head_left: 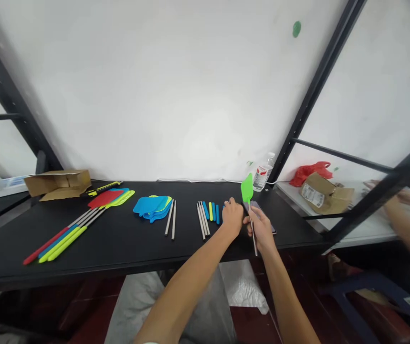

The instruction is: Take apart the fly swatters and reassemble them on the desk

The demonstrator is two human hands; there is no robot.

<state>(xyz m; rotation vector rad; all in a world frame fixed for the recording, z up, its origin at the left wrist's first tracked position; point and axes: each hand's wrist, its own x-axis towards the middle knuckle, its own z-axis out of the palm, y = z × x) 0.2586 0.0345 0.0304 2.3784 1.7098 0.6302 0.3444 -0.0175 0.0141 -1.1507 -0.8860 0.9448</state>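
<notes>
My right hand (261, 227) is closed around the metal rod of a fly swatter with a green head (247, 189). The head points up and the rod's bare lower end sticks out below my fingers. My left hand (233, 217) rests low over the black table, fingers curled down at the right end of a row of handle sleeves, blue (217, 214) and yellow (211, 211). A bit of blue shows beside its fingers; what they grip is hidden. Left of the sleeves lie several metal rods (202, 220), two more rods (173, 220), and stacked blue swatter heads (151, 206).
Several complete fly swatters (65, 239) lie at the left, near a yellow-and-black cutter (103, 189) and an open cardboard box (58, 184). Behind my right hand are a phone (273, 230) and a water bottle (263, 173). A person's arm (401, 215) is at the far right.
</notes>
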